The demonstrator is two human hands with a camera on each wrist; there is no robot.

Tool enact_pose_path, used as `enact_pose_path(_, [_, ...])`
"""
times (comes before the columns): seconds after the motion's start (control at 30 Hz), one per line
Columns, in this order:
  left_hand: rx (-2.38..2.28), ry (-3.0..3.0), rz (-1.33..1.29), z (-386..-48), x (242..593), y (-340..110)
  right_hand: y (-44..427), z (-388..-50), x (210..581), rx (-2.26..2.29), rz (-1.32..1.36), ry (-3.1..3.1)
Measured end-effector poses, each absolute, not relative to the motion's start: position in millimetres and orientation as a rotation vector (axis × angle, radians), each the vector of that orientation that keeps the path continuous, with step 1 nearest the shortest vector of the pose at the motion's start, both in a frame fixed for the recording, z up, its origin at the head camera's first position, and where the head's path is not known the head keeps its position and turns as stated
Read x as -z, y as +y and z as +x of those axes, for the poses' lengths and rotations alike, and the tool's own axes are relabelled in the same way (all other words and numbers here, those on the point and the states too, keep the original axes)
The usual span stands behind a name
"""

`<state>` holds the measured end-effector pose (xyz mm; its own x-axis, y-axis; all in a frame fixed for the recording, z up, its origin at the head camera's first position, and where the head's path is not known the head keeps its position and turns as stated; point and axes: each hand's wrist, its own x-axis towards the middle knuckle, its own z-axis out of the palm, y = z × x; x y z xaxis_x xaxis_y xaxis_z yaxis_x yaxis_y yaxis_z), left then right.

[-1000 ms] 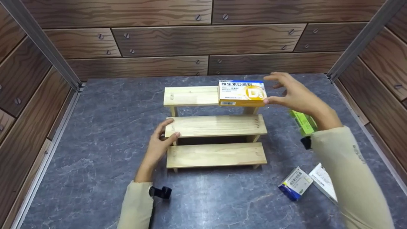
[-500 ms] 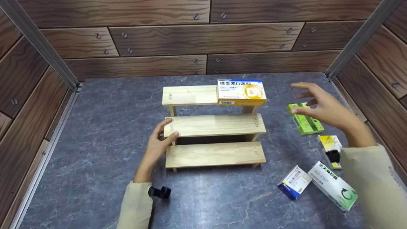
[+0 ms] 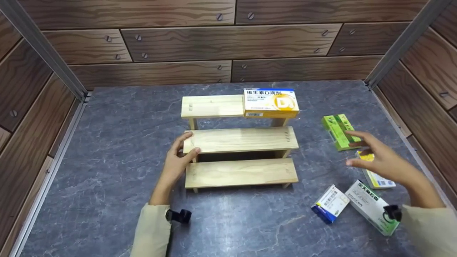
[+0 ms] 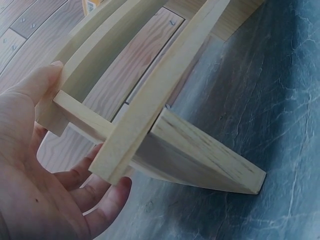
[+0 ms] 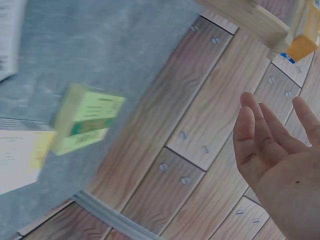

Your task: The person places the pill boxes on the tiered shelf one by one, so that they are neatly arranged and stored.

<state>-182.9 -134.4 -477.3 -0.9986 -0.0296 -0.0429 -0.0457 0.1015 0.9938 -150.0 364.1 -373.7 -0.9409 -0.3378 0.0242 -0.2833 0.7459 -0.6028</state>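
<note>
A three-tier wooden stand [image 3: 241, 140] stands mid-table in the head view. My left hand [image 3: 176, 159] grips the left end of its middle step, thumb on the front edge; the left wrist view shows the hand [image 4: 47, 165] around the end of the wood [image 4: 135, 115]. On the right part of the top step lies an orange and white box [image 3: 270, 101]. My right hand [image 3: 389, 162] is empty with fingers apart, over the yellow and white box [image 3: 380, 180] and beside the green box [image 3: 341, 132]. In the right wrist view the hand [image 5: 280, 155] holds nothing.
A blue and white box [image 3: 331, 204] and a green and white box [image 3: 371, 207] lie on the dark marbled table [image 3: 242, 221], front right, side by side. Wood-patterned walls [image 3: 228, 43] enclose the back and sides.
My right hand has moved away from the orange and white box, rightward and toward the front, past the green box. The left hand keeps its hold on the stand.
</note>
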Motion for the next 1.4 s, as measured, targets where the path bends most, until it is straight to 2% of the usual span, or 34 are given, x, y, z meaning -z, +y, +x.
enact_pose_path(0.2, [-2.111,2.306,-0.077,-182.1,475.9,-133.1,377.9,-127.6,396.6,0.965,-0.477,2.816])
enact_pose_path(0.4, [-2.126,2.298,-0.065,-182.6,475.9,-134.4,384.7,-112.6,413.7,0.904,-0.33,2.666])
enact_pose_path(0.73, [-2.107,2.312,-0.057,-182.7,473.1,-133.6,398.1,-95.5,457.3,0.879,-0.487,2.709])
enact_pose_path(1.0, [-2.112,2.304,-0.088,-183.1,475.9,-135.0,400.4,-89.7,473.3,0.793,-0.561,2.839])
enact_pose_path(1.4, [-2.115,2.31,-0.074,-182.2,477.6,-133.7,406.8,-84.2,482.1,0.763,-0.446,2.887])
